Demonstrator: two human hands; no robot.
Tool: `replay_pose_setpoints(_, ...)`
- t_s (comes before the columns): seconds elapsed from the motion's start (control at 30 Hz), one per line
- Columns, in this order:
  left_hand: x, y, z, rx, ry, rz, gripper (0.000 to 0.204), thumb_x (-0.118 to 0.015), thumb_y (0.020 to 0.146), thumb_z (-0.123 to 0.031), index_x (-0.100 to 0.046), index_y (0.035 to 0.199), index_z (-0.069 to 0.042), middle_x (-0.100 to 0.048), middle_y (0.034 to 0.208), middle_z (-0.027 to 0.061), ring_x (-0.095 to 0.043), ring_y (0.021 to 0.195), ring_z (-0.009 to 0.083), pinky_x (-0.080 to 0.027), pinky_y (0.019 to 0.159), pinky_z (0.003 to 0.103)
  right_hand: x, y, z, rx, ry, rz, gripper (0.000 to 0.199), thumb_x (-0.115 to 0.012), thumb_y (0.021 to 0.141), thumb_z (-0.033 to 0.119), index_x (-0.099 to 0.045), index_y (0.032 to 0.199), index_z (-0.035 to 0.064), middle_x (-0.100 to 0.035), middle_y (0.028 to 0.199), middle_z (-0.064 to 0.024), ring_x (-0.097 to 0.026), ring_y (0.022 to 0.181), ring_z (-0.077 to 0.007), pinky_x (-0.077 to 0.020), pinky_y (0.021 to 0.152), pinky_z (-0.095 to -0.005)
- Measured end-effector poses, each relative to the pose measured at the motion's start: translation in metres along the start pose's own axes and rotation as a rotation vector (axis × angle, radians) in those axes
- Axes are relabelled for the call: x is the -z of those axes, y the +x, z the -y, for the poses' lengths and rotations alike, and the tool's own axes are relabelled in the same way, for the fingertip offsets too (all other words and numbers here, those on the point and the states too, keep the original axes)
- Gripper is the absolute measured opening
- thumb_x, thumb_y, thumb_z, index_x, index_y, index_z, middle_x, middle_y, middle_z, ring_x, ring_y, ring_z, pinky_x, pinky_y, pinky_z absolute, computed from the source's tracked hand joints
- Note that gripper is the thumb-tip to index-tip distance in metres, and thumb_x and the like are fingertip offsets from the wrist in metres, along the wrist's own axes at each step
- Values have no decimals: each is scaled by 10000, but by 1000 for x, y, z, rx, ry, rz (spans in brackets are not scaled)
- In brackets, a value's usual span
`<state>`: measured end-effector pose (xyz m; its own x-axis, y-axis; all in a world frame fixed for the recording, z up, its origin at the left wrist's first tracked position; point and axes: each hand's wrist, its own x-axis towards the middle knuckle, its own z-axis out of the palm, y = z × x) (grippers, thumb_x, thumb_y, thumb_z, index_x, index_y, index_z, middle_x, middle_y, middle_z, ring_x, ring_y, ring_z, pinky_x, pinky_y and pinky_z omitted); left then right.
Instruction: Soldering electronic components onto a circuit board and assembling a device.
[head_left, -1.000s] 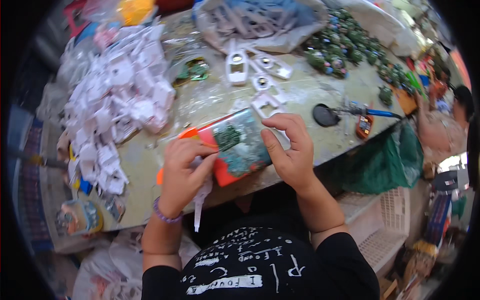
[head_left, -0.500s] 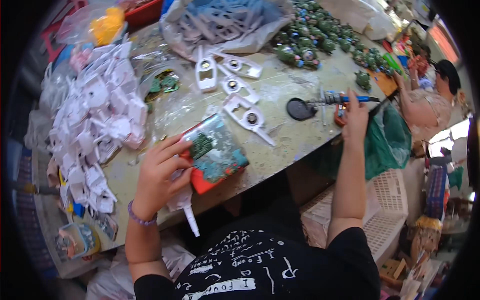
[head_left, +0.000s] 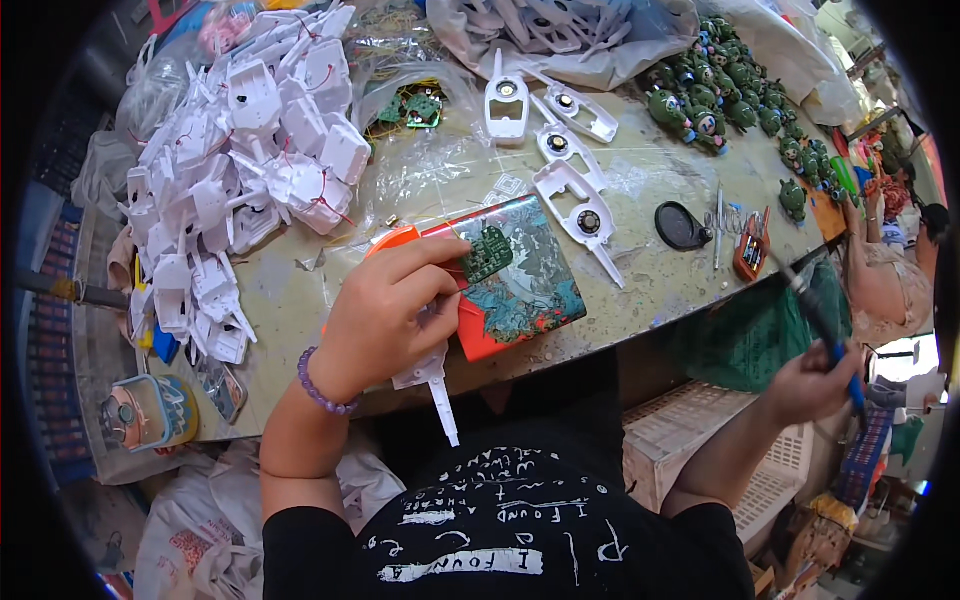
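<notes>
My left hand (head_left: 392,312), with a beaded bracelet at its wrist, pinches a small green circuit board (head_left: 487,254) above a red box (head_left: 530,285) with a dark patterned top. A white plastic casing (head_left: 436,395) sticks out below that hand toward me; the hand hides the rest of it. Off the table's edge, at the right, my right hand (head_left: 812,388) is closed round the blue handle of a soldering iron (head_left: 826,335), its tip end pointing up and left. The iron is slightly blurred.
White casings (head_left: 225,190) are heaped at the left. Several white halves with round speakers (head_left: 590,222) lie mid-table. A round black dish (head_left: 682,226) and an orange-red tool (head_left: 750,248) lie right, near green figures (head_left: 700,110). A co-worker (head_left: 885,270) sits at far right.
My right hand has moved right and toward me with the soldering iron, away from the black dish. My left hand now holds the circuit board over the box. The view has shifted.
</notes>
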<state>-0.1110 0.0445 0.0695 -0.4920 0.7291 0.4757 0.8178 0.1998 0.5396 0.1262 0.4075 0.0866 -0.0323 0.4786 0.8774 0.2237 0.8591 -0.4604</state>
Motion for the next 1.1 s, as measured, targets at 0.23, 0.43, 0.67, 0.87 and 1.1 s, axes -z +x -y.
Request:
replay_pose_setpoints(0.23,-4,-6,4,-36,105,-52,113,-688,692,-21,-591,749,-30,-667,1087,114,-658,882,284,-524,760,363,-18,-78,104,381,926,634,286,-541,953,359,-498,919,79,-507,672,-51,-468,462,-163,-371,426,-284)
replay_pose_setpoints(0.43,-5,-6,4,-73,131,-89,124,-687,685,-8,-583,749,-30,-672,1075,117,-655,888,286,-521,758,369,-30,-83,133,348,1018,749,287,-720,840,249,-577,992,53,-596,739,-37,-580,562,-187,-445,459,-301)
replay_pose_setpoints(0.67,-5,-5,5,-109,195,-87,154,-693,660,7,-579,753,-39,-671,1054,106,-651,886,283,-519,744,373,-42,-81,142,427,1015,827,310,-744,814,247,-583,990,47,-588,703,-28,-573,536,-171,-453,436,-276)
replay_pose_setpoints(0.87,-5,-2,4,-150,244,-93,164,-696,657,10,-581,764,-37,-668,1027,97,-650,887,278,-514,742,381,-44,-79,141,405,1024,808,304,-741,816,235,-587,995,43,-589,707,-30,-574,538,-171,-452,438,-278)
replay_pose_setpoints(1.1,0,-1,4,-189,283,-60,129,-686,687,-24,-597,780,-20,-661,1010,96,-654,894,245,-504,773,368,-47,-78,135,380,1064,825,305,-755,801,222,-596,987,39,-591,704,-33,-573,545,-174,-444,448,-275)
